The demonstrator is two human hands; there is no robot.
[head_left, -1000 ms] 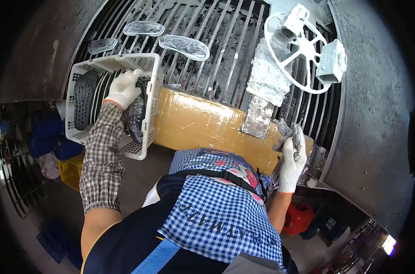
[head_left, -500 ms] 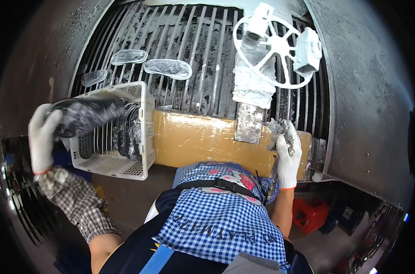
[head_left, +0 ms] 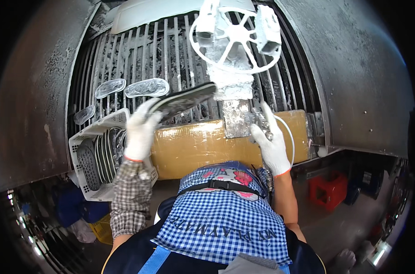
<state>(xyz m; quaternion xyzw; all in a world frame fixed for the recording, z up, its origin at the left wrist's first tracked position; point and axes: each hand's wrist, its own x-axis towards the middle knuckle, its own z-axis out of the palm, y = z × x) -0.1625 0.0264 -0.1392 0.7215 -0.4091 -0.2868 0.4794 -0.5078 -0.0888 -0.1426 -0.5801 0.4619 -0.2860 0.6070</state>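
Observation:
My left hand (head_left: 140, 134), in a white glove, is closed on one end of a dark shoe sole (head_left: 185, 101) with a pale edge. The sole is raised over the metal bars, tilted up toward the right. Below that hand stands a white plastic basket (head_left: 82, 176) with several more soles (head_left: 89, 166) upright in a row. Also gloved, my right hand (head_left: 274, 150) grips a small metal spray gun (head_left: 261, 121), partly hidden by the fingers. A thin white hose (head_left: 288, 132) curves beside that hand.
A white-coated spoked wheel (head_left: 238, 34) carrying two white box-shaped blocks (head_left: 268, 29) stands beyond the right hand. Film-covered oval pieces (head_left: 147, 87) lie on the grate (head_left: 166, 50). A tape-covered brown box (head_left: 189, 155) runs along the front. Metal walls (head_left: 349, 68) enclose both sides.
My left hand has carried the sole from over the basket rightward above the grate. My right hand still holds the spray gun, its finger more extended. The whole view has shifted.

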